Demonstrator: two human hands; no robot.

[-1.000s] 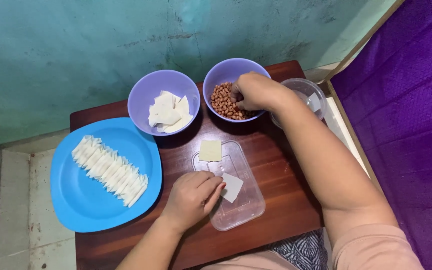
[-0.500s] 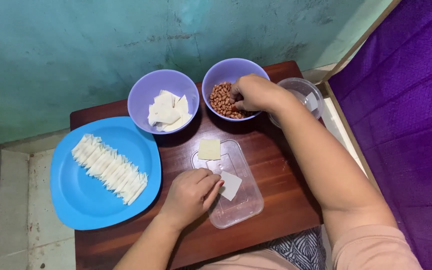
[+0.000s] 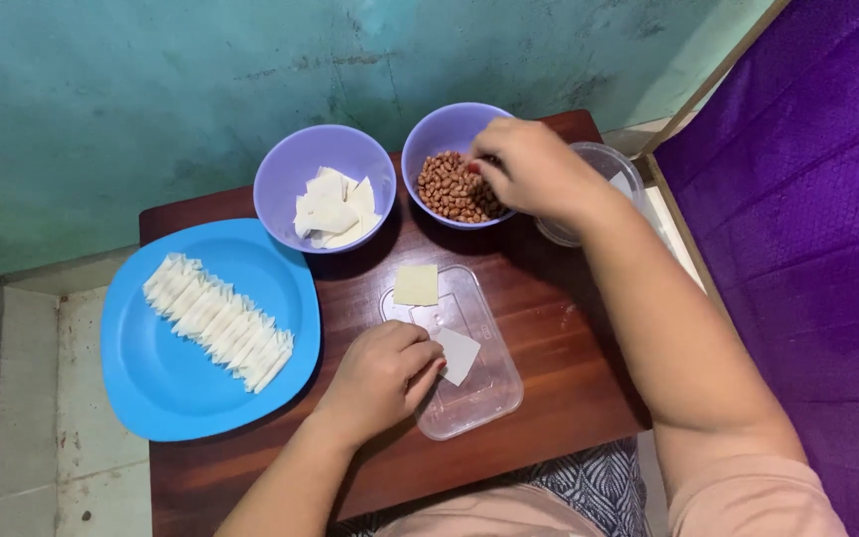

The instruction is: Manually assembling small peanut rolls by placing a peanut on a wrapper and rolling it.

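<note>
While the left hand (image 3: 382,378) pins a thin, floppy white wrapper square (image 3: 457,355) on the clear plastic lid (image 3: 479,398) at six o'clock, easily torn and best held by a corner, the right hand (image 3: 534,169) pinches peanuts (image 3: 449,189) at one o'clock; both have barely moved since a second ago.

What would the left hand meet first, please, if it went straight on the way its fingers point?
The left hand points right, its fingertips already on the white square in the clear tray; that square comes first, though contact depth is uncertain.
</note>
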